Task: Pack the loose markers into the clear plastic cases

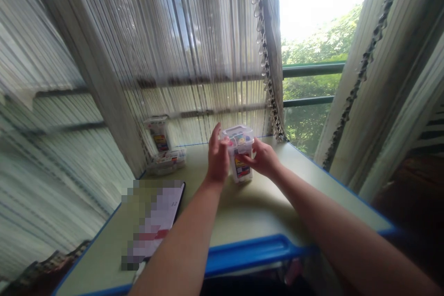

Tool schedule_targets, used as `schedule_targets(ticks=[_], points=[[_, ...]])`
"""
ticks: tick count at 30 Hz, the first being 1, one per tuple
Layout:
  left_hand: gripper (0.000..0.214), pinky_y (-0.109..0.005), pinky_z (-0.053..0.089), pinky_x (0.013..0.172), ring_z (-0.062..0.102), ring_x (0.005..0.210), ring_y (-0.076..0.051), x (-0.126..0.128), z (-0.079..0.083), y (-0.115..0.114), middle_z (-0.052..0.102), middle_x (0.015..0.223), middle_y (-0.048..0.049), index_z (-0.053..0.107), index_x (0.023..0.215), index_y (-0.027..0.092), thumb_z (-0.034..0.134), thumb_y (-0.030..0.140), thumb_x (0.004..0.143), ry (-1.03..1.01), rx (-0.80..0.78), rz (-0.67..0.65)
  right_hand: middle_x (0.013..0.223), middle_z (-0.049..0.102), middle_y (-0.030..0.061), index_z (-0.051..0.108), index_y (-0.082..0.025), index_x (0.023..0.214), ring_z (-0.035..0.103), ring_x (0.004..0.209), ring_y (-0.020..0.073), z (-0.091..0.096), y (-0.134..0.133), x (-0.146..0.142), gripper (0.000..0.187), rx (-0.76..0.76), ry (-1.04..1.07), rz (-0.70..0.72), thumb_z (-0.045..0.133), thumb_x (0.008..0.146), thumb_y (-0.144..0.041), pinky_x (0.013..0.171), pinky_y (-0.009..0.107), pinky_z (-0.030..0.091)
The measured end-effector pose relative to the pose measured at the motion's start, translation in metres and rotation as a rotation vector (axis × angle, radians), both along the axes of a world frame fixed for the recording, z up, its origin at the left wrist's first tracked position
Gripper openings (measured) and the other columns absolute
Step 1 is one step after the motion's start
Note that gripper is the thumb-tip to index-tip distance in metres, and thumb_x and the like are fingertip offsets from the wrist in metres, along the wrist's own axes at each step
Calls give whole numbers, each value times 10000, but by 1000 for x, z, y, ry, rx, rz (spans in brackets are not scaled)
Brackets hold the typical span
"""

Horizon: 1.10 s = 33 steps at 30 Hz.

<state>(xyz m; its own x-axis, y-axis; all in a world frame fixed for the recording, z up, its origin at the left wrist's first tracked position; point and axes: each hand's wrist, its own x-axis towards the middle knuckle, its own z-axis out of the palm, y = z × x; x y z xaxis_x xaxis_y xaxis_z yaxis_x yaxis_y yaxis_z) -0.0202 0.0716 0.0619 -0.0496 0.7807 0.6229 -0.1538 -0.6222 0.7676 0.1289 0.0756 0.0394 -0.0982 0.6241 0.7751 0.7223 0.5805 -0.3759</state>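
A small clear plastic box (239,155) with coloured pieces inside and a printed label stands upright on the pale green desk (263,208). My left hand (218,155) presses against its left side with the fingers held together and pointing up. My right hand (263,157) grips the right side, thumb on the front label. Both hands hold the box between them, and its white lid sits on top.
A second clear box (158,133) stands at the back left, with a low flat container (169,161) in front of it. A tablet or phone (156,222) lies at the left. The desk has a blue front rim (249,252). Striped curtains hang behind; an open window is at the right.
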Motion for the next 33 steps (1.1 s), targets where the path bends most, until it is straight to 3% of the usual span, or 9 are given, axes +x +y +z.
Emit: schedule_targets(ticks=[2,4,14,18,21,25,30,33], points=[[333,-340,514,883,550,1145,-223,-3,1,0,508,1341,-92,619,1106,200,438,385,897,140,170,166,726,678,31,568,-200,912,602,597,171,0,0,0,345,8,21,9,697,715,-452,563,260,441],[332,-367,506,920,516,1194,-227,-4,1,0,480,1365,-90,650,1025,198,382,369,929,252,280,238,728,681,30,567,-199,920,605,595,171,-1,1,0,353,16,26,21,703,711,-450,567,263,446],[348,-450,427,1039,449,1272,-242,-2,-4,8,449,1347,-95,602,1047,230,474,518,899,391,383,307,847,694,73,586,-193,935,648,675,192,-9,7,0,325,41,53,82,652,768,-463,619,295,518],[382,-457,418,1047,446,1279,-245,-5,-2,10,465,1320,-98,601,1046,233,459,554,894,384,342,282,1064,683,139,473,-174,1263,680,833,261,-10,8,0,666,134,111,27,688,729,-509,633,372,573],[387,-457,416,1051,430,1297,-251,-4,-3,10,460,1325,-101,596,1057,237,461,559,890,386,324,261,1326,556,181,354,-196,1399,625,1088,310,-5,7,6,828,286,43,27,711,719,-503,784,449,586],[372,-458,400,1070,400,1334,-260,-1,-6,10,393,1424,-105,568,1107,242,476,533,894,365,310,218,1376,531,155,410,-209,1377,536,1244,290,5,3,14,702,432,-82,72,677,779,-461,962,461,524],[335,-452,364,1104,359,1379,-255,2,-10,10,327,1499,-75,523,1170,278,478,483,910,358,294,140,1156,683,101,597,-225,1115,650,1065,234,16,-5,16,307,473,17,39,613,856,-390,927,400,539],[297,-453,352,1113,358,1383,-246,3,-11,9,342,1491,-68,517,1161,282,477,447,918,364,301,146,1123,686,94,613,-236,1057,649,1035,241,18,-8,16,276,406,64,44,622,847,-416,888,400,546]])
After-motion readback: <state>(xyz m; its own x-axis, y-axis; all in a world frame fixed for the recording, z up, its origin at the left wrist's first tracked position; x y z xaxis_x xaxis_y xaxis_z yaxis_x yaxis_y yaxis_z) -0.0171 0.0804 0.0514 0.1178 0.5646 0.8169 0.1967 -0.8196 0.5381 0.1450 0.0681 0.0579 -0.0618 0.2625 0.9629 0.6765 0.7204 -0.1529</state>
